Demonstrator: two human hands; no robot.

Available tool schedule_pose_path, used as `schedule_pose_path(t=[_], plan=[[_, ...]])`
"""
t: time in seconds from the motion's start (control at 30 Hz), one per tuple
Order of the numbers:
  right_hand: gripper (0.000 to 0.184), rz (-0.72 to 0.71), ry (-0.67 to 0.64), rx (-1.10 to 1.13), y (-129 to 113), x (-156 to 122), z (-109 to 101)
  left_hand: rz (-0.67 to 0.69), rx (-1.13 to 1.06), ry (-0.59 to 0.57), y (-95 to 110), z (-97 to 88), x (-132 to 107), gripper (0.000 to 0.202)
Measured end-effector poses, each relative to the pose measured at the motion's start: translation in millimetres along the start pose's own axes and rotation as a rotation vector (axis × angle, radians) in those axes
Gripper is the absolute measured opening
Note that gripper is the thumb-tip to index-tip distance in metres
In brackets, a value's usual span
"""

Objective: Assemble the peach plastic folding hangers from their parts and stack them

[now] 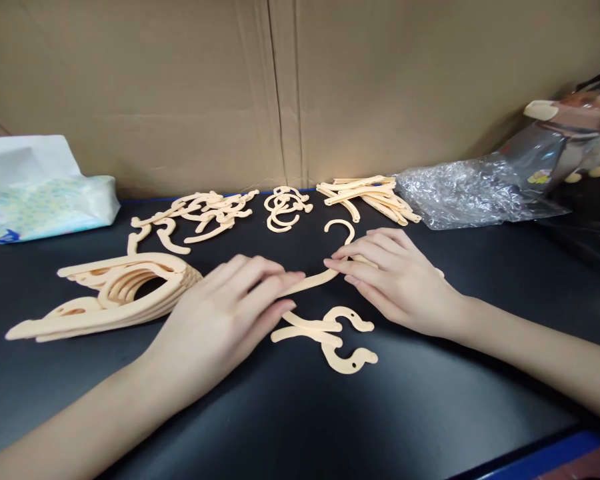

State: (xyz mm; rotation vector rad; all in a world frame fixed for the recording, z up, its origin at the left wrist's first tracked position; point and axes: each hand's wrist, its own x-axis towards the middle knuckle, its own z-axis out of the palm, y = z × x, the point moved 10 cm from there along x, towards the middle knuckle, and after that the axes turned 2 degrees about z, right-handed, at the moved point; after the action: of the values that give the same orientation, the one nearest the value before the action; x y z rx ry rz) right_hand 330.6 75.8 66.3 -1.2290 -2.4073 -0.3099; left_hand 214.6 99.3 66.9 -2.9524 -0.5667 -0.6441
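Around the middle of the black table (260, 427), just past two loose arms (347, 365) lying near each other, the left hand (230, 313) has one end of a pale hanger (310, 284) pinched between finger and thumb. Right hand (393, 280) lies over the middle of it, fingertips at the base of the hook (352, 233), but the palm hides a lot, so can't tell whether it's gripping or just pressing down. Hanger looks like thin plastic, so I'd guess it's super light, fairly stiff and a bit slick. The weak spots are probably the skinny hook and the joint, so best to hold the flat bars close to the joint and not twist the hook. Left of the left hand there's a stack (180, 287) of similar pale parts. Further back sit three piles: curved pieces (219, 234), hooks (280, 227) and straight bars (353, 193). Beyond those, a crinkly clear bag (450, 193) on the right, a tissue pack (55, 210) on the left, and cardboard (180, 87) standing behind it all.
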Motion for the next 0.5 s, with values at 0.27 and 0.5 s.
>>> schedule_pose_path(t=[0.27,0.5], plan=[[0.021,-0.127,-0.048,0.170,-14,-3,-7,0.181,-0.038,-0.038,28,10.3,-9,0.021],[0.014,-0.138,-0.064,0.153,-16,-6,-5,0.170,-0.069,-0.021,24,1.3,-12,0.021]])
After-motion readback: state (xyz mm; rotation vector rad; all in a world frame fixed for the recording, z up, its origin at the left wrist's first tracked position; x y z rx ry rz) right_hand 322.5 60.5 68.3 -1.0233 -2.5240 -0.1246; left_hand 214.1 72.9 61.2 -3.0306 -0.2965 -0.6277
